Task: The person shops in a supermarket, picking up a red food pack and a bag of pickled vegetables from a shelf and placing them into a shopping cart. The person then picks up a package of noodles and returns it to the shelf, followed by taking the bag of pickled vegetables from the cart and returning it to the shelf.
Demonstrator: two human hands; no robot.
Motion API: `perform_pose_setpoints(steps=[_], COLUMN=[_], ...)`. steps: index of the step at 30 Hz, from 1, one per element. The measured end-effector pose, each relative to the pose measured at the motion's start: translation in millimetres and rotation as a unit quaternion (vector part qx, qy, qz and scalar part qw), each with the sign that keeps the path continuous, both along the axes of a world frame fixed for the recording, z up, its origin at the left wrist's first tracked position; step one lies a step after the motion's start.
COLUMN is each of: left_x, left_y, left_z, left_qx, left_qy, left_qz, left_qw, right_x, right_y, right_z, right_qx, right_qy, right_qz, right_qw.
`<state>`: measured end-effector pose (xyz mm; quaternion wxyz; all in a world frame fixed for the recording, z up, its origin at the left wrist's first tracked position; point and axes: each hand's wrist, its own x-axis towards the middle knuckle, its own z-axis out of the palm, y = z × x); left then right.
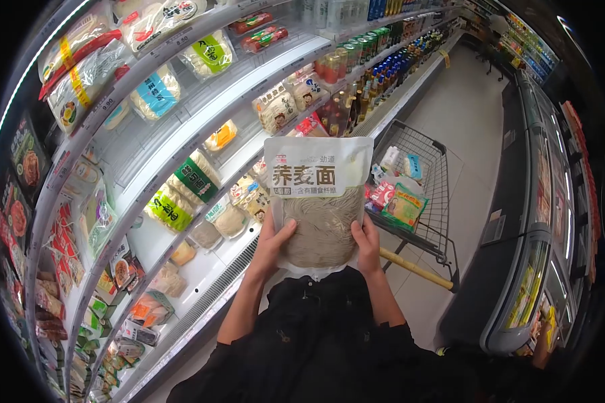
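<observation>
Hands (276, 243) (366, 244) grip the noodle packet (320, 218), held upright between them.

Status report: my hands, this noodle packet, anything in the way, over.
Left hand and right hand gripping noodle packet, one each side. Label faces camera, uncovered. Cart beyond right hand.

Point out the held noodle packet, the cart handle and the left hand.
Noodle packet (319, 221), head view: its clear middle.
Cart handle (417, 269), head view: middle of the bar.
Left hand (271, 244), head view: below the thumb.
</observation>
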<state>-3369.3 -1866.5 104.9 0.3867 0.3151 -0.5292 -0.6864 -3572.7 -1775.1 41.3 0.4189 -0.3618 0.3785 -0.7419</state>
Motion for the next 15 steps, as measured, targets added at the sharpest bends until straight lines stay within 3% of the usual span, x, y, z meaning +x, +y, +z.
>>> perform_pose_setpoints(steps=[8, 15], left_x=[-62.3, -120.1], left_y=[-5.8, 3.2], left_z=[11.9, 23.7], left_qx=[-0.048, -0.023], left_qy=[-0.012, -0.020], left_qz=[-0.083, -0.139], left_qw=[0.995, 0.990], right_x=[-45.5, -82.9], right_y=[18.5, 40.7], right_z=[0.8, -5.3], right_qx=[-0.029, -0.031], right_qy=[-0.013, -0.043], right_qz=[-0.076, -0.123], right_qw=[0.997, 0.991])
